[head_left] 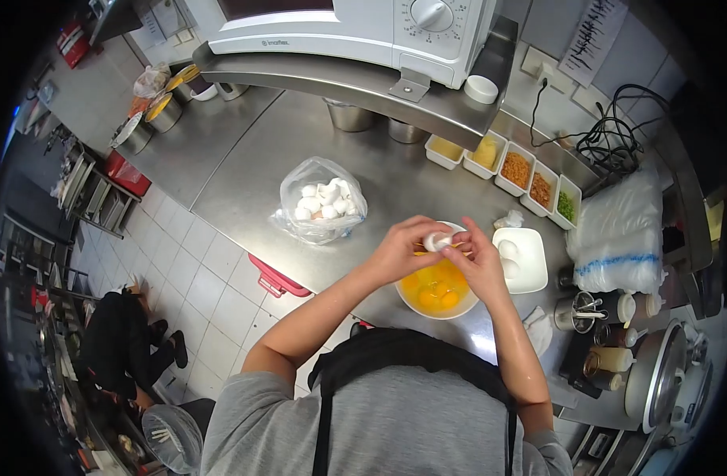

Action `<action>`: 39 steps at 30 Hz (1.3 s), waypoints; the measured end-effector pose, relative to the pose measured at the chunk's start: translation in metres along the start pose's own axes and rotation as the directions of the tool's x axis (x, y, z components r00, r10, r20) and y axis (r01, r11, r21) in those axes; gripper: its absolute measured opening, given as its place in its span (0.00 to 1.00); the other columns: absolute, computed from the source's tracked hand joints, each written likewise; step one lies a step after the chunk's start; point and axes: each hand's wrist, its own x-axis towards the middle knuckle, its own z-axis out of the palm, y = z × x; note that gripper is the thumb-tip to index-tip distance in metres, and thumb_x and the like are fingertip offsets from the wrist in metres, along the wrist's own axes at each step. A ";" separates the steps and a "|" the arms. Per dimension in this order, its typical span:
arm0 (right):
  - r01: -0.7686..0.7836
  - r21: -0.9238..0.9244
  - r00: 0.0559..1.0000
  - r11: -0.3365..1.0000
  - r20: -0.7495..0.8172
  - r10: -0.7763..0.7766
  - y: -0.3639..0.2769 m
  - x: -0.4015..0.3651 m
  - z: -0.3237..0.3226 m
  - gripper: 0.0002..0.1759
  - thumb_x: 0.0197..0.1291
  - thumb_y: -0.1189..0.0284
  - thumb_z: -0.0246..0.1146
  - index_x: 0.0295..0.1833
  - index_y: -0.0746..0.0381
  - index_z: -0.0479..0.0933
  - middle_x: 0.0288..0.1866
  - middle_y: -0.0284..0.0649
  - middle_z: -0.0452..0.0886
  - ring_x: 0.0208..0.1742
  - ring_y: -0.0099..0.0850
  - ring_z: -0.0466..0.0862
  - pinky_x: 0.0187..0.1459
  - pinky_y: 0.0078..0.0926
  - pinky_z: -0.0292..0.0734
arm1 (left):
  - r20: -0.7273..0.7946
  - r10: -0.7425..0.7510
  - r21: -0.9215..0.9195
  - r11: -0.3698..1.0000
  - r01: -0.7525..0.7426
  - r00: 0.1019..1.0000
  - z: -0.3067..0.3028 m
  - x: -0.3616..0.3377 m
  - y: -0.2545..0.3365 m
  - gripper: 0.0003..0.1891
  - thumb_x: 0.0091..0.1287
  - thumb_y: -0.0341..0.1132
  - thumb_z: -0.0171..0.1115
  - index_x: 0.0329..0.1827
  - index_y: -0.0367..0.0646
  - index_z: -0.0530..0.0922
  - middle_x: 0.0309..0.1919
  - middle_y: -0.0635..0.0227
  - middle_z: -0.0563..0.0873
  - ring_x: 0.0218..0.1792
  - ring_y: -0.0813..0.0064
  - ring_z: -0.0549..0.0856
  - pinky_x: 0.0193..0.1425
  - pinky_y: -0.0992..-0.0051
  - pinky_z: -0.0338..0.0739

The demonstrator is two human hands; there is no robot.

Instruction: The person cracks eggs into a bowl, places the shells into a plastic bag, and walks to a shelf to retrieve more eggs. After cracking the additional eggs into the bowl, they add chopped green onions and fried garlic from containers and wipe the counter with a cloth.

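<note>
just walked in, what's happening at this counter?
A person holds a white egg in both hands, left hand and right hand, directly over a white bowl that already contains several raw yolks. The bowl sits on a steel counter. A clear plastic bag of white eggs or shells lies to their left, and a white dish with more eggs sits to their right.

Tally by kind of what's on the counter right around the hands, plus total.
held egg: 1
bowl: 1
square dish: 1
egg bag: 1
tubs: 5
Total: 9
</note>
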 end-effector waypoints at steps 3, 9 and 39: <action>0.041 -0.010 0.996 0.999 -0.076 -0.041 0.013 0.002 -0.030 0.30 0.60 0.66 0.68 0.64 0.67 0.71 0.49 0.42 0.81 0.36 0.24 0.81 0.39 0.23 0.77 | -0.191 0.054 0.136 0.990 -0.028 0.980 -0.037 -0.008 -0.009 0.19 0.58 0.23 0.68 0.54 0.41 0.79 0.49 0.67 0.78 0.45 0.76 0.82 0.45 0.78 0.83; -0.186 -0.799 0.982 0.571 -0.142 0.121 0.039 -0.018 -0.138 0.18 0.50 0.73 0.69 0.50 0.61 0.80 0.46 0.47 0.81 0.44 0.42 0.84 0.45 0.39 0.79 | -0.461 0.176 0.640 0.745 0.189 0.869 -0.144 -0.029 -0.053 0.26 0.58 0.33 0.70 0.61 0.49 0.76 0.57 0.59 0.80 0.59 0.55 0.78 0.60 0.57 0.72; 0.204 -0.248 0.971 0.947 -0.070 -0.228 0.016 -0.053 -0.071 0.18 0.60 0.75 0.65 0.57 0.64 0.77 0.51 0.40 0.79 0.50 0.28 0.81 0.43 0.23 0.80 | -0.255 0.217 0.558 0.829 -0.040 0.942 -0.045 -0.009 0.003 0.22 0.57 0.25 0.64 0.57 0.46 0.77 0.63 0.56 0.72 0.65 0.51 0.70 0.68 0.61 0.65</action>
